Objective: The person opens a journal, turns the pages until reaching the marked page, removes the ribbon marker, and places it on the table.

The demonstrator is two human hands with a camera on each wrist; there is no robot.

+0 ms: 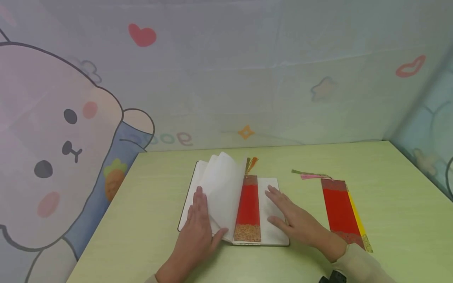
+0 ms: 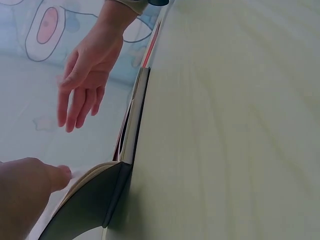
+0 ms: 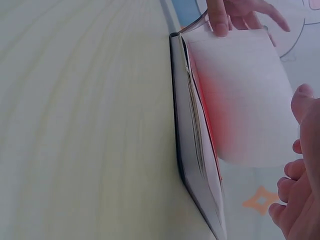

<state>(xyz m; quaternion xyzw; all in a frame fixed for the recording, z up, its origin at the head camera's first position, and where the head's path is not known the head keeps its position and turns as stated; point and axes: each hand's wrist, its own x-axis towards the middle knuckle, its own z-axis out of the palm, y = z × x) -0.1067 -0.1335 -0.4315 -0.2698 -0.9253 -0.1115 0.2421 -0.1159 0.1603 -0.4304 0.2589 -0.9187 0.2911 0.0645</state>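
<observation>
An open notebook (image 1: 272, 232) with white pages and a dark cover lies on the table. Along its middle, on the right-hand page, is a red bookmark (image 1: 248, 204) with a speckled gold lower end and an orange and green tassel. Several pages (image 1: 223, 184) stand partly lifted and curved on the left side. My left hand (image 1: 198, 232) lies flat against these left pages, fingers straight, thumb toward the spine. Above the right-hand page my right hand (image 1: 301, 222) hovers with its fingers extended; the left wrist view shows nothing in that hand (image 2: 92, 70).
To the right, partly behind my right forearm, another red bookmark (image 1: 337, 204) overlaps a yellow bookmark (image 1: 357, 214). Green and pink tassels (image 1: 311, 175) trail to their left. A cartoon-printed cloth (image 1: 226, 78) hangs behind the light green table (image 1: 141, 204).
</observation>
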